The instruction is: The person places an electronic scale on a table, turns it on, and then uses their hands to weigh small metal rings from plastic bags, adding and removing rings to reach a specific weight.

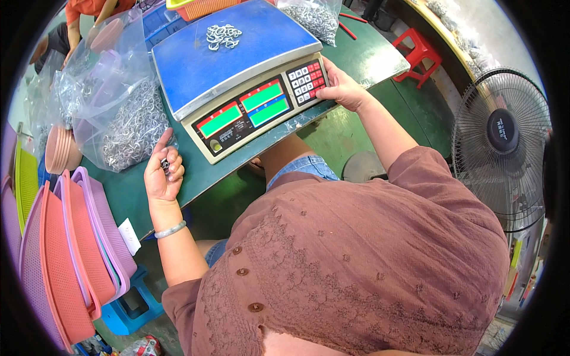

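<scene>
A digital weighing scale (pixel 261 113) with a blue platform and a keypad stands on a green table. On its platform lies a small pile of silvery metal hooks (pixel 223 37). My right hand (pixel 344 88) is at the scale's right end, its thumb on the keypad and its fingers round the side edge. My left hand (pixel 163 169) is left of the scale, index finger stretched out and the other fingers curled round a few small metal pieces, likely hooks. Beside it, a clear plastic bag (pixel 133 127) full of similar hooks leans on the table.
Stacked pink and purple plastic baskets (pixel 77 237) stand at the left, above a blue stool (pixel 133 302). Another bag of hooks (pixel 312 21) sits behind the scale. A fan (pixel 502 130) and a red stool (pixel 418 56) are at the right. Another person (pixel 89 12) is at the far left.
</scene>
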`<state>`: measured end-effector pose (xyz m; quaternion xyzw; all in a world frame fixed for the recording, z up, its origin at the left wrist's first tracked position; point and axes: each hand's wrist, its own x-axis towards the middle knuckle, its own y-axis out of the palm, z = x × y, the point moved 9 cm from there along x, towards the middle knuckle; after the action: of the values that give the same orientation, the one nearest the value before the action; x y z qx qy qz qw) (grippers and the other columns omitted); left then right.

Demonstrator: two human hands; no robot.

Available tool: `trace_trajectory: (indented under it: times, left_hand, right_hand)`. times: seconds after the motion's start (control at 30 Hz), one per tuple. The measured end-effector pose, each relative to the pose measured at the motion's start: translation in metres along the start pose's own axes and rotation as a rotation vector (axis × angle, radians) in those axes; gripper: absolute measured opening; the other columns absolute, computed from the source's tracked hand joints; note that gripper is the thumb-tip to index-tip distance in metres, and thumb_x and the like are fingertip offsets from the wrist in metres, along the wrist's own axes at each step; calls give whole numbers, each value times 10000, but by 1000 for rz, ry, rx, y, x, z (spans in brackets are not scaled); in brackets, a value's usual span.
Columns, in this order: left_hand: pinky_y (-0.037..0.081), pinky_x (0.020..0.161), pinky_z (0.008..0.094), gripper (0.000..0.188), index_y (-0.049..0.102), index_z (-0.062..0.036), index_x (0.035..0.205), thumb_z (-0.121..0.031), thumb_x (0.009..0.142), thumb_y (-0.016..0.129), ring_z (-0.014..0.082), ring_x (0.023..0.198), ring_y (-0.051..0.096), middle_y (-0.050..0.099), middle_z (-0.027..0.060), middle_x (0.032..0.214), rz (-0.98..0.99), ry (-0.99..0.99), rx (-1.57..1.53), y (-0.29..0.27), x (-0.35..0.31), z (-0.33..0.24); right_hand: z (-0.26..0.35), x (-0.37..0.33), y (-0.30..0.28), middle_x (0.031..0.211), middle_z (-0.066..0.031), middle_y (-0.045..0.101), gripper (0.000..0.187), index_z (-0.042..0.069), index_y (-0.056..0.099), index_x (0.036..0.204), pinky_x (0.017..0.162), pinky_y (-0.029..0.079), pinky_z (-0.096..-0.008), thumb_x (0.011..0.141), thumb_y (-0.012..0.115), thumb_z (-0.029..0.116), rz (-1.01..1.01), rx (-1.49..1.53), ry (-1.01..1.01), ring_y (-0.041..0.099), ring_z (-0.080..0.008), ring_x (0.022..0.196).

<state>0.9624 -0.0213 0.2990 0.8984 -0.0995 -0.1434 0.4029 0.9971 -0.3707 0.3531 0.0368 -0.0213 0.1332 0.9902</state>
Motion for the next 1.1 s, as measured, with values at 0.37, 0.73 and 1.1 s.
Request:
trace_trajectory:
  times: [0.37, 0.73, 1.1]
  left_hand:
    - [304, 361, 162, 444, 279, -12, 1298, -70, 863, 355, 88, 514, 376, 404, 42, 685, 59, 8, -34, 0, 1, -1]
    - [312, 363, 167, 455, 262, -8, 1304, -69, 863, 355, 93, 514, 382, 413, 53, 692, 85, 7, -69, 0, 1, -1]
    - [307, 370, 163, 434, 316, -15, 1278, -70, 851, 372, 93, 522, 387, 425, 49, 691, 81, 6, -79, 0, 1, 0]
  right_hand:
    - [0, 4, -2, 1231, -95, 405, 934, 27, 69, 1357, 906, 360, -256, 580, 571, -97, -88, -137, -50, 459, -154, 1057]
    - [-2, 2, -4, 1295, -94, 351, 934, 40, 46, 1367, 928, 341, -256, 595, 558, -84, -42, -43, -21, 429, -153, 1107]
    - [0, 2, -4, 1264, -101, 384, 851, 8, 97, 1354, 926, 355, -261, 618, 513, -91, -34, 40, -4, 438, -156, 1099]
